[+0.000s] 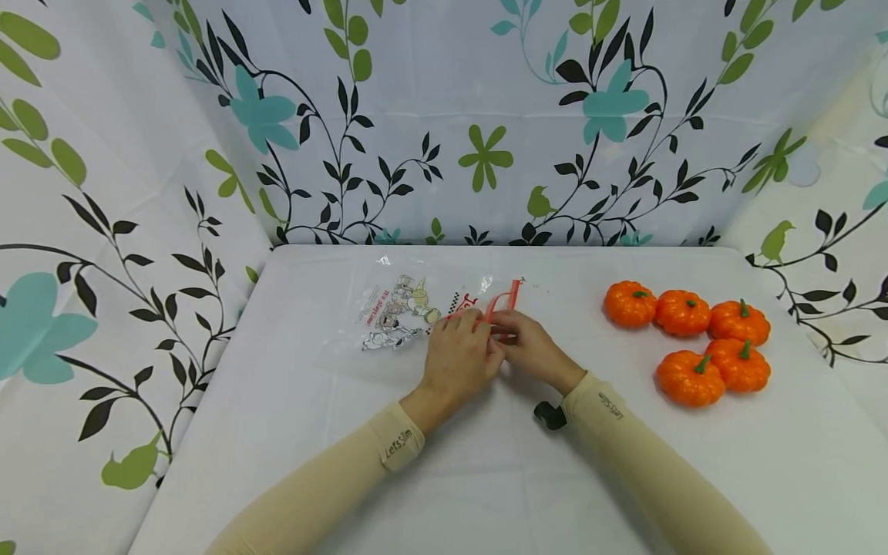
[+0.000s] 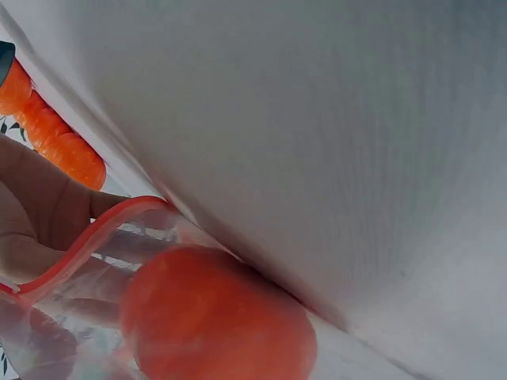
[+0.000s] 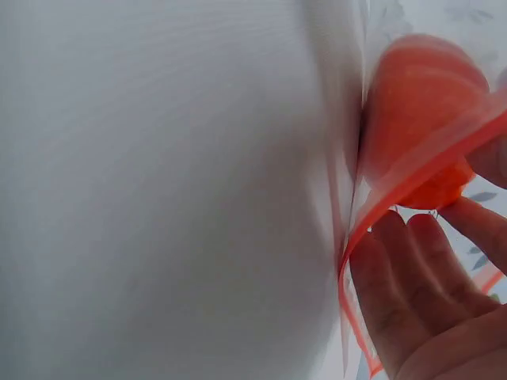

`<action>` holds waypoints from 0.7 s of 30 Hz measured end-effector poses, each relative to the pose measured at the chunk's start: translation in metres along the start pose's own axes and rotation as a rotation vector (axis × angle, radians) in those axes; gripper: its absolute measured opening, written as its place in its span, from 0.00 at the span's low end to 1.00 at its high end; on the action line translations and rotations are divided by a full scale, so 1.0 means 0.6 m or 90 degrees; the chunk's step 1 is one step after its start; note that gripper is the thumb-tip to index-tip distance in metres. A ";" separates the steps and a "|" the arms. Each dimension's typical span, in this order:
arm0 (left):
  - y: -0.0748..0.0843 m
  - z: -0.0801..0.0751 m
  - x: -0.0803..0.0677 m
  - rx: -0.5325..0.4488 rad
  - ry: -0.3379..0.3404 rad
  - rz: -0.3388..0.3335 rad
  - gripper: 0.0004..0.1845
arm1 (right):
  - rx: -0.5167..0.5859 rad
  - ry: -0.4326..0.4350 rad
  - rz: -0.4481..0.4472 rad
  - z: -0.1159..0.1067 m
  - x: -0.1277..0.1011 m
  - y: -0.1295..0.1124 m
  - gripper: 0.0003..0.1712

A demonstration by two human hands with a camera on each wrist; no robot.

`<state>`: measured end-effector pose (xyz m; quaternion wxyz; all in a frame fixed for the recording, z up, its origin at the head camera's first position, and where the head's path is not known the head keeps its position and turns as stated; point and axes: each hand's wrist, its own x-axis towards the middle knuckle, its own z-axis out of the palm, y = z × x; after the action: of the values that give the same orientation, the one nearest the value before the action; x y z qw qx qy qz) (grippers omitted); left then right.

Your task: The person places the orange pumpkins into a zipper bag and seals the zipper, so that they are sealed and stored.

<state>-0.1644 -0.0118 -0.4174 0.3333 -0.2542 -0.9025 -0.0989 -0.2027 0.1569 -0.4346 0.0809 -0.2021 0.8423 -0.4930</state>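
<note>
A clear zip bag (image 1: 395, 320) with cartoon print and a red zip strip (image 1: 505, 297) lies flat on the white table (image 1: 486, 478). My left hand (image 1: 461, 351) and right hand (image 1: 529, 347) meet at its mouth, and each pinches the red strip. In the left wrist view an orange pumpkin (image 2: 214, 317) sits inside the bag behind the zip strip (image 2: 87, 237), with fingers (image 2: 40, 214) beside it. The right wrist view shows the same pumpkin (image 3: 420, 103) behind the strip (image 3: 428, 178), held by fingers (image 3: 412, 293). In the head view my hands hide that pumpkin.
Several small orange pumpkins (image 1: 687, 335) with green stems are clustered on the table's right side. Leaf-patterned curtains (image 1: 444, 116) close in the back and both sides. A black wrist-camera mount (image 1: 550, 415) shows under my right wrist.
</note>
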 end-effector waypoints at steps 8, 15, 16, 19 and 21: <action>-0.002 -0.002 -0.001 -0.046 -0.001 -0.015 0.07 | -0.009 -0.018 -0.028 0.012 0.013 -0.001 0.18; -0.002 -0.002 -0.003 -0.052 -0.012 -0.031 0.08 | -0.005 -0.024 -0.027 0.011 0.010 -0.009 0.20; -0.001 -0.003 -0.003 -0.051 -0.016 -0.034 0.08 | -0.020 -0.015 -0.032 0.007 0.007 -0.010 0.20; 0.000 -0.004 -0.001 -0.039 -0.032 -0.035 0.09 | -0.106 0.048 -0.049 -0.010 -0.003 -0.012 0.22; 0.000 -0.005 0.001 -0.029 -0.041 -0.035 0.09 | -0.178 0.107 -0.058 -0.025 -0.009 -0.014 0.25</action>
<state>-0.1631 -0.0123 -0.4149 0.2955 -0.2399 -0.9168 -0.1205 -0.2007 0.1675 -0.4201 -0.0414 -0.2075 0.8964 -0.3894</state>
